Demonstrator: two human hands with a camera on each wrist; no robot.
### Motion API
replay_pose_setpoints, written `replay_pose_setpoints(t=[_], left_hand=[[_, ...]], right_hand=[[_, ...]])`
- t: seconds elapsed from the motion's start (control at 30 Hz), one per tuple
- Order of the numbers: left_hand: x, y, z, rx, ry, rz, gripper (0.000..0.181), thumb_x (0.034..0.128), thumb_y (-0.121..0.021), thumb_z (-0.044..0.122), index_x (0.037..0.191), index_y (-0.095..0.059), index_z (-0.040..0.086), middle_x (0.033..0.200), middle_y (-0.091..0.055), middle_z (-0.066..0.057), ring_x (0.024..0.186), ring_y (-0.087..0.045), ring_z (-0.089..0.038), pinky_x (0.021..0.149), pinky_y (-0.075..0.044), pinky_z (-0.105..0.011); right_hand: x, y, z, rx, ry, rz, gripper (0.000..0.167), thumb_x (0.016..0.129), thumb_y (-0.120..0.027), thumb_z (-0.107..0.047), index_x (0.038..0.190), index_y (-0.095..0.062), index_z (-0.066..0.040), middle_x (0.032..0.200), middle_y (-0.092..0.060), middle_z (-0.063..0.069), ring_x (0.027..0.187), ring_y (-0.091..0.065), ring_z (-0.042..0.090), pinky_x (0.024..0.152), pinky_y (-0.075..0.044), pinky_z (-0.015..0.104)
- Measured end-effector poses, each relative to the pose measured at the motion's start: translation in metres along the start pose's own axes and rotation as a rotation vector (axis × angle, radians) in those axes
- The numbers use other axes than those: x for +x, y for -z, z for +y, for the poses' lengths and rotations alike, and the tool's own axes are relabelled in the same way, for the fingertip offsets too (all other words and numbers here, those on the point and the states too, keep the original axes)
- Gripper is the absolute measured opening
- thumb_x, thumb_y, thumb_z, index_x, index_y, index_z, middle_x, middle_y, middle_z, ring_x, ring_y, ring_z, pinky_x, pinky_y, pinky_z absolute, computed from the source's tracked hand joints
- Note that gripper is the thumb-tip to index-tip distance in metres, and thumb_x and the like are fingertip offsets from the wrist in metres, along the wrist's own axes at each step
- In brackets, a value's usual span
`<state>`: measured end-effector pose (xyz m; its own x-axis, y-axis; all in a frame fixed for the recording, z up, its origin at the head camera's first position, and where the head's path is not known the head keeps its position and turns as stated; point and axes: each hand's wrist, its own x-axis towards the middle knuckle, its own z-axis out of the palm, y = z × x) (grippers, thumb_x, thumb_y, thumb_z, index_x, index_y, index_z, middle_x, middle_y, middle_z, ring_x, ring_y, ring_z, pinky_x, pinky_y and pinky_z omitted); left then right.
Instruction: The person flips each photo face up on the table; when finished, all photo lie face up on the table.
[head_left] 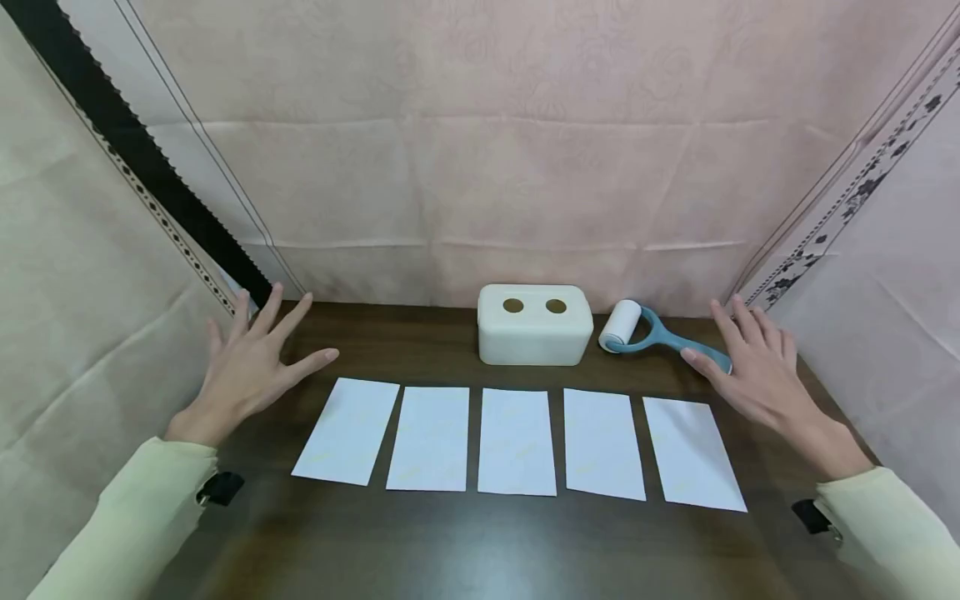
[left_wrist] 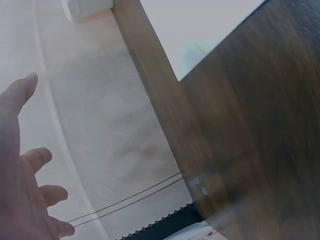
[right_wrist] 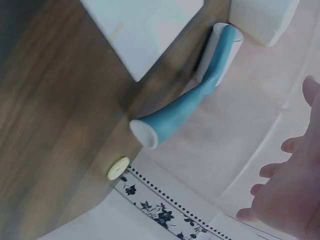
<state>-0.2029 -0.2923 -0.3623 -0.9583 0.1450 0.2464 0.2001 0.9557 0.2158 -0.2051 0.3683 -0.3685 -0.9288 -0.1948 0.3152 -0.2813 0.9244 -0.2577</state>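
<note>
My left hand (head_left: 243,371) is spread, fingers straight, near the table's back left corner, holding nothing; the leftmost white paper sheet (head_left: 347,432) lies closest to it. On the opposite side my right hand (head_left: 768,387) stretches out its fingers beside the handle end of a lint roller (head_left: 663,335). The right wrist view shows that hand (right_wrist: 290,195) apart from the roller's blue handle (right_wrist: 175,117). Several white sheets, among them the middle one (head_left: 517,442) and the rightmost one (head_left: 693,454), lie in a row with narrow gaps. Faint yellowish marks show on them.
A white box (head_left: 536,325) with two round holes in its top stands at the back, left of the roller. Pale cloth (head_left: 480,183) walls the dark wooden table (head_left: 480,550) at back and sides. A small pale-yellow oval piece (right_wrist: 118,168) lies near the right corner.
</note>
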Motion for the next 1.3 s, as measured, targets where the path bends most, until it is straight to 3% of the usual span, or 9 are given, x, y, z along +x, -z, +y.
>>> replay_pose_setpoints(t=[0.3,0.57,0.8,0.93,1.1,1.3], left_hand=[[-0.002,0.005,0.010,-0.026,-0.031,0.049,0.097,0.0955,-0.061,0.071,0.171,-0.021,0.025,0.176,-0.007,-0.017,0.158,0.010,-0.049,0.113,0.012,-0.080],[0.000,0.009,0.019,-0.106,-0.043,0.079,0.097,0.0960,-0.064,0.068,0.171,-0.022,0.023,0.176,-0.009,-0.018,0.159,0.003,-0.047,0.116,0.002,-0.079],[0.002,0.017,0.023,-0.160,-0.068,0.109,0.096,0.0952,-0.070,0.060,0.171,-0.025,0.022,0.177,-0.010,-0.014,0.161,-0.002,-0.043,0.118,-0.006,-0.077],[0.001,0.018,0.023,-0.185,-0.087,0.138,0.096,0.0944,-0.074,0.055,0.170,-0.026,0.022,0.176,-0.013,-0.013,0.161,-0.006,-0.040,0.119,-0.008,-0.076],[-0.006,0.017,0.022,-0.253,-0.101,0.162,0.094,0.0945,-0.077,0.049,0.170,-0.027,0.022,0.177,-0.013,-0.008,0.161,-0.008,-0.038,0.119,-0.009,-0.075],[-0.015,0.013,0.019,-0.326,-0.119,0.194,0.090,0.0949,-0.079,0.042,0.168,-0.032,0.018,0.176,-0.018,-0.009,0.160,-0.015,-0.041,0.119,-0.013,-0.076]], right_hand=[[0.012,0.002,-0.031,0.148,0.021,0.020,0.084,0.108,-0.054,-0.046,0.170,-0.014,-0.007,0.174,-0.006,0.026,0.157,0.000,0.052,0.116,0.008,0.077],[0.026,0.000,-0.061,0.352,0.105,0.067,0.080,0.109,-0.057,-0.035,0.170,-0.015,-0.008,0.174,-0.013,0.022,0.159,-0.007,0.045,0.122,0.003,0.069],[0.034,-0.008,-0.098,0.560,0.028,0.043,0.081,0.108,-0.061,-0.035,0.172,-0.015,-0.018,0.177,-0.012,0.011,0.160,-0.004,0.040,0.121,-0.007,0.073],[0.039,-0.015,-0.117,0.630,0.011,0.034,0.085,0.106,-0.066,-0.034,0.172,-0.015,-0.021,0.176,-0.013,0.010,0.159,-0.013,0.041,0.120,-0.015,0.072],[0.044,-0.030,-0.141,0.717,0.004,0.039,0.083,0.106,-0.068,-0.034,0.171,-0.019,-0.021,0.174,-0.023,0.009,0.155,-0.027,0.040,0.119,-0.026,0.067],[0.051,-0.050,-0.168,0.823,0.032,0.009,0.079,0.105,-0.070,-0.033,0.169,-0.028,-0.017,0.167,-0.038,0.008,0.153,-0.035,0.029,0.121,-0.033,0.055]])
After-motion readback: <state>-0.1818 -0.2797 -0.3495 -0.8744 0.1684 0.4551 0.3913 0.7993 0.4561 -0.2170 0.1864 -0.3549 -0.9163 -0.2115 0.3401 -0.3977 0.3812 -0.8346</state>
